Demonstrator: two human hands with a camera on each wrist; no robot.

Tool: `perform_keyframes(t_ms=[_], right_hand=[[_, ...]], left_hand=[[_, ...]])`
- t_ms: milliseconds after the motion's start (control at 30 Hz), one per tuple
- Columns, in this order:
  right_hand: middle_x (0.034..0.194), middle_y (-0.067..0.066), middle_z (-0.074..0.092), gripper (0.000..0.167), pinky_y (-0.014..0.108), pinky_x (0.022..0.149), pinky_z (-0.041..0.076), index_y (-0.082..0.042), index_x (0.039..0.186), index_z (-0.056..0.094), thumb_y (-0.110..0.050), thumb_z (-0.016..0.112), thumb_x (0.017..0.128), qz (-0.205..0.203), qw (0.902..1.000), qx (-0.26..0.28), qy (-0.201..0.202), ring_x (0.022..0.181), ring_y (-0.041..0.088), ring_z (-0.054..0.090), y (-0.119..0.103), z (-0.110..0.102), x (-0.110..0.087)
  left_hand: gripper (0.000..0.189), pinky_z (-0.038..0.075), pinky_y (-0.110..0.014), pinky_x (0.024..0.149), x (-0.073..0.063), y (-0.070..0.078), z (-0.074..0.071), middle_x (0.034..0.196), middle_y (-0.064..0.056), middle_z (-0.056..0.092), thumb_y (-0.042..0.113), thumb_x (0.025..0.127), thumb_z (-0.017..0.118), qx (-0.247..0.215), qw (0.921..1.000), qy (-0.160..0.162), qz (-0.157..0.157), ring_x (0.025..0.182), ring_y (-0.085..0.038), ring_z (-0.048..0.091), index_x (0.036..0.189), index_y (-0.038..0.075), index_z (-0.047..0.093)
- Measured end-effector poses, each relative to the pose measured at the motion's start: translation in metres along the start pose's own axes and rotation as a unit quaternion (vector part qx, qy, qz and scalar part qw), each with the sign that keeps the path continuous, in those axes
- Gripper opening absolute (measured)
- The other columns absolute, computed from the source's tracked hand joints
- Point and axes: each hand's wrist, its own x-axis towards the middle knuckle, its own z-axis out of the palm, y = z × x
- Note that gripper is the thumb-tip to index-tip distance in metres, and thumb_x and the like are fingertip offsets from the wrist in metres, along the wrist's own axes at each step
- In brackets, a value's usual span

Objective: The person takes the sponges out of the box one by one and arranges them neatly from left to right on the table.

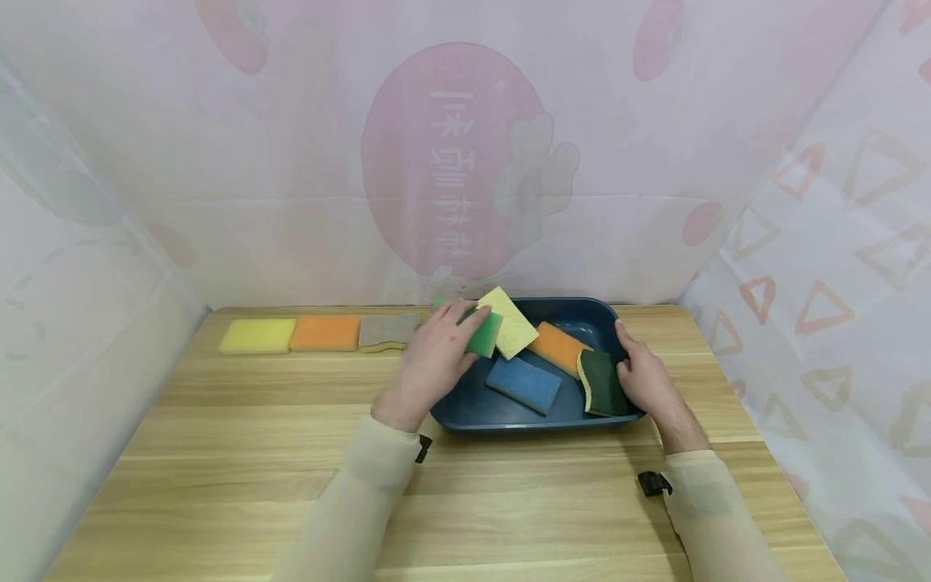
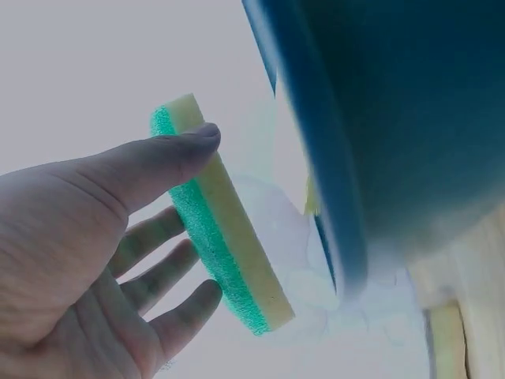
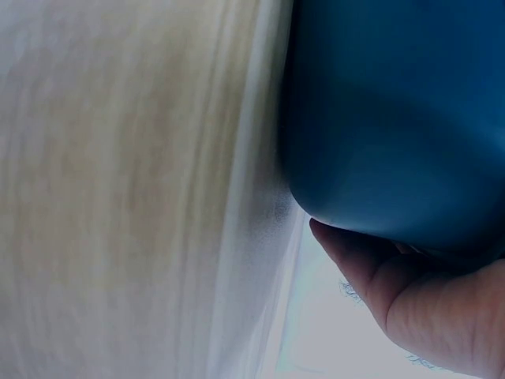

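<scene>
My left hand (image 1: 435, 356) pinches a green-and-yellow sponge (image 1: 486, 333) over the left side of a dark blue basin (image 1: 524, 427). In the left wrist view, the thumb lies on the yellow side of this sponge (image 2: 237, 245) and the fingers on the green scouring side. Beside it a pale yellow sponge (image 1: 515, 325) sits tilted near the basin's back rim. A blue sponge (image 1: 525, 385), an orange sponge (image 1: 557, 347) and a dark green sponge (image 1: 605, 385) lie in the basin. My right hand (image 1: 650, 384) grips the basin's right rim; some of its fingers are hidden.
Left of the basin, a yellow sponge (image 1: 258, 335), an orange sponge (image 1: 325, 333) and a grey-topped sponge (image 1: 385, 330) lie in a row along the back of the wooden table (image 1: 240, 461). Printed curtains (image 1: 291, 178) hang behind and at both sides.
</scene>
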Motion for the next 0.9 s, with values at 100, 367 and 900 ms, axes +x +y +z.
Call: perform_keyframes(t_ms=[100, 367, 900], right_hand=[[0.179, 0.045, 0.038, 0.08, 0.038, 0.07, 0.043, -0.003, 0.186, 0.02, 0.004, 0.05, 0.112, 0.001, 1.0, 0.0, 0.001, 0.069, 0.024, 0.044, -0.001, 0.001, 0.0], [0.18, 0.044, 0.039, 0.079, 0.038, 0.071, 0.044, -0.002, 0.186, 0.02, 0.004, 0.049, 0.113, -0.001, 1.0, -0.002, -0.001, 0.068, 0.024, 0.045, -0.003, 0.001, 0.0], [0.179, 0.045, 0.038, 0.079, 0.039, 0.07, 0.042, -0.003, 0.186, 0.019, 0.003, 0.049, 0.113, -0.004, 1.0, 0.001, -0.002, 0.069, 0.024, 0.044, -0.006, 0.002, 0.0]], left_hand=[[0.08, 0.067, -0.064, 0.117, -0.004, -0.008, -0.007, 0.172, -0.015, 0.063, 0.016, 0.103, 0.094, 0.0, 0.9999, 0.001, -0.01, 0.162, -0.041, 0.06, 0.174, 0.016, 0.058], [0.081, 0.064, -0.066, 0.121, -0.016, -0.032, -0.02, 0.173, -0.016, 0.062, 0.017, 0.102, 0.095, 0.004, 0.9994, 0.005, -0.034, 0.162, -0.042, 0.058, 0.174, 0.015, 0.057], [0.079, 0.063, -0.069, 0.121, -0.037, -0.072, -0.033, 0.173, -0.022, 0.06, 0.008, 0.103, 0.092, 0.002, 0.9974, 0.009, -0.071, 0.161, -0.049, 0.058, 0.173, 0.012, 0.057]])
